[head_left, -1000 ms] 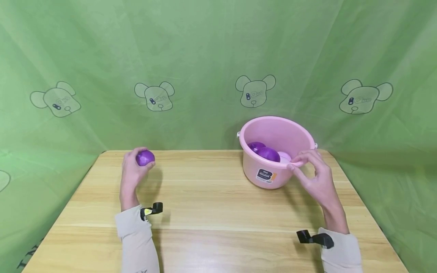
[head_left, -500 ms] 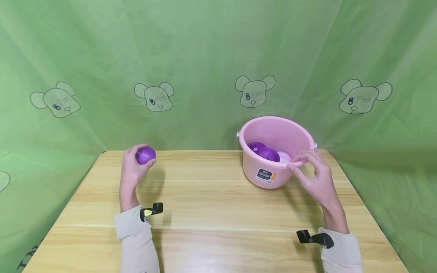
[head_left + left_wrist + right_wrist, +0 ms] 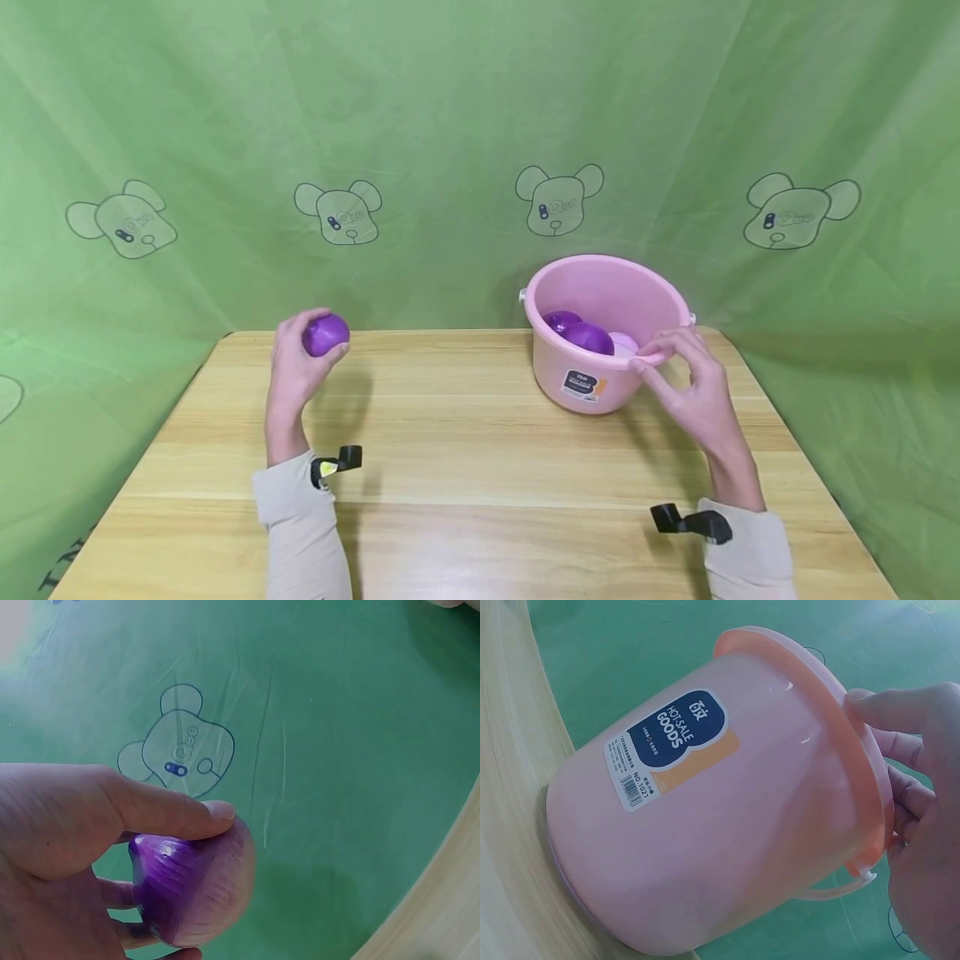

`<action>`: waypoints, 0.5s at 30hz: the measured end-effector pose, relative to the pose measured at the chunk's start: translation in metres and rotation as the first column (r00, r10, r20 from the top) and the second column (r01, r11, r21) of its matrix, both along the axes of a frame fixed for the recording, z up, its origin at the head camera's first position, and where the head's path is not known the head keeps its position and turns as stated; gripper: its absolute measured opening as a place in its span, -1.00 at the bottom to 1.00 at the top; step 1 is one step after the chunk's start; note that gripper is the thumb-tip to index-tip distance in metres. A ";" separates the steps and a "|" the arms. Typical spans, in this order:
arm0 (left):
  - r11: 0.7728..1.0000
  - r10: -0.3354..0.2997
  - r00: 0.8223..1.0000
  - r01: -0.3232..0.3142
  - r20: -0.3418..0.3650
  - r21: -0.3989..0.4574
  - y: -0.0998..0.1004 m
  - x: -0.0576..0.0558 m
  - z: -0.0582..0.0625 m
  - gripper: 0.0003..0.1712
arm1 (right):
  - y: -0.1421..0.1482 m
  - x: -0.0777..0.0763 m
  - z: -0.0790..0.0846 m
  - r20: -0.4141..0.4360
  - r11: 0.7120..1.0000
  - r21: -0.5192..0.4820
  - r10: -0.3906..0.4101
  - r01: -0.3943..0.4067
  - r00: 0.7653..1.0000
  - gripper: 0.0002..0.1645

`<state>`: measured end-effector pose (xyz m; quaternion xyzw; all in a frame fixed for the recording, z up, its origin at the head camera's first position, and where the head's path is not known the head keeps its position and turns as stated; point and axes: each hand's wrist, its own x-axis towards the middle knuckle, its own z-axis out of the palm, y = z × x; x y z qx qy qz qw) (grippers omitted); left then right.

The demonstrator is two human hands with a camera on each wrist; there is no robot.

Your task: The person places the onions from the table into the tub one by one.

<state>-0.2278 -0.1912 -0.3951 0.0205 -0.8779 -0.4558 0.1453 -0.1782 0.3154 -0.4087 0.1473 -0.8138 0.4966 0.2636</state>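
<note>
On the left of the head view, my left hand (image 3: 291,371) holds a purple onion (image 3: 327,335) between thumb and fingers, raised off the table. The left wrist view shows the ridged, glossy onion (image 3: 196,889) with the thumb across its top. A pink bucket (image 3: 551,367) stands at the right back. My right hand (image 3: 703,396) pinches its front right rim, thumb outside and fingers over the edge. Inside the bucket lie purple onion-like pieces (image 3: 588,337) and a pale pink rounded thing (image 3: 624,343), partly hidden by the rim.
The light wooden table (image 3: 465,467) ends at a green curtain (image 3: 450,125) printed with bear heads, which also hangs along both sides. A label (image 3: 584,386) is on the bucket's front. Its white handle (image 3: 840,888) hangs behind it in the right wrist view.
My left hand has risen slightly and moved a little to the right with the onion. The right hand and the bucket have stayed in place.
</note>
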 end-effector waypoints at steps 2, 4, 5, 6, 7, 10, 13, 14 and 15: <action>1.000 -0.003 1.000 0.003 -0.012 0.001 0.002 0.001 0.002 -0.29 | 0.000 0.000 0.000 -0.003 1.000 0.004 -0.002 0.002 1.000 -0.74; 1.000 -0.003 1.000 0.003 -0.025 0.002 0.003 0.002 0.003 -0.30 | 0.000 0.000 0.000 -0.006 1.000 0.008 -0.002 0.002 1.000 -0.74; 1.000 -0.004 0.999 0.004 -0.031 0.001 0.003 0.002 0.005 -0.29 | 0.000 -0.001 0.000 -0.008 1.000 0.010 -0.002 0.002 1.000 -0.74; 1.000 -0.004 0.999 0.004 -0.039 -0.001 0.004 0.003 0.005 -0.29 | 0.000 -0.001 0.000 -0.008 1.000 0.011 -0.002 0.003 1.000 -0.74; 1.000 -0.005 0.999 0.005 -0.045 -0.002 0.005 0.004 0.006 -0.29 | 0.000 -0.001 0.000 -0.010 1.000 0.010 0.000 0.000 1.000 -0.74; 1.000 -0.014 0.997 0.013 -0.075 -0.006 0.007 0.005 0.009 -0.29 | 0.000 -0.001 0.000 -0.009 1.000 0.010 0.002 -0.002 1.000 -0.74; 0.999 -0.032 0.993 0.031 -0.110 -0.005 0.010 0.006 0.012 -0.29 | 0.000 0.000 0.000 -0.004 1.000 0.004 0.004 -0.004 1.000 -0.74; 0.999 -0.036 0.992 0.036 -0.119 -0.004 0.012 0.006 0.012 -0.29 | 0.000 0.000 0.000 0.000 1.000 0.004 0.003 -0.003 1.000 -0.74; 0.999 -0.041 0.991 0.041 -0.127 -0.004 0.013 0.007 0.013 -0.29 | 0.000 0.001 0.000 0.004 1.000 0.003 0.002 -0.002 1.000 -0.75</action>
